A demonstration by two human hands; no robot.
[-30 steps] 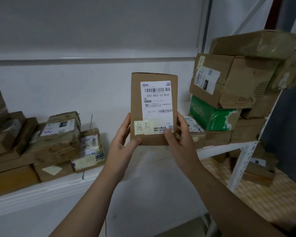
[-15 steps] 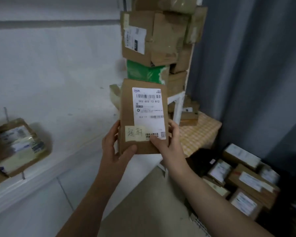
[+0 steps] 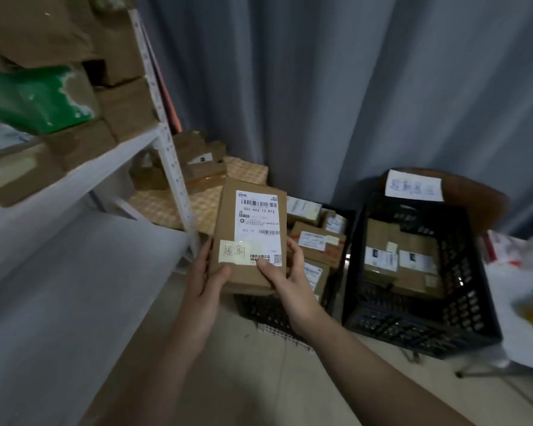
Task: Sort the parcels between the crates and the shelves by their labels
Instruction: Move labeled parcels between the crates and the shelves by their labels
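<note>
Left hand (image 3: 206,282) and right hand (image 3: 291,279) each pinch a lower corner of the brown parcel (image 3: 248,238), upright over the left crate (image 3: 268,313); its handwritten note (image 3: 233,251) should be checked against the paper sign (image 3: 413,185) on the right crate (image 3: 413,330) before release.

Cardboard boxes (image 3: 126,109) on the white shelf (image 3: 90,167)

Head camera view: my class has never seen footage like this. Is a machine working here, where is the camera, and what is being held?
No machine: a person works with two bare hands, and the camera sits on their head, looking forward and down. The left hand and right hand grip a brown parcel by its lower corners; it bears a printed label and a handwritten note. Beyond stand the left crate and the right crate, both black, both holding parcels. A white shelf at the left carries more boxes.
</note>
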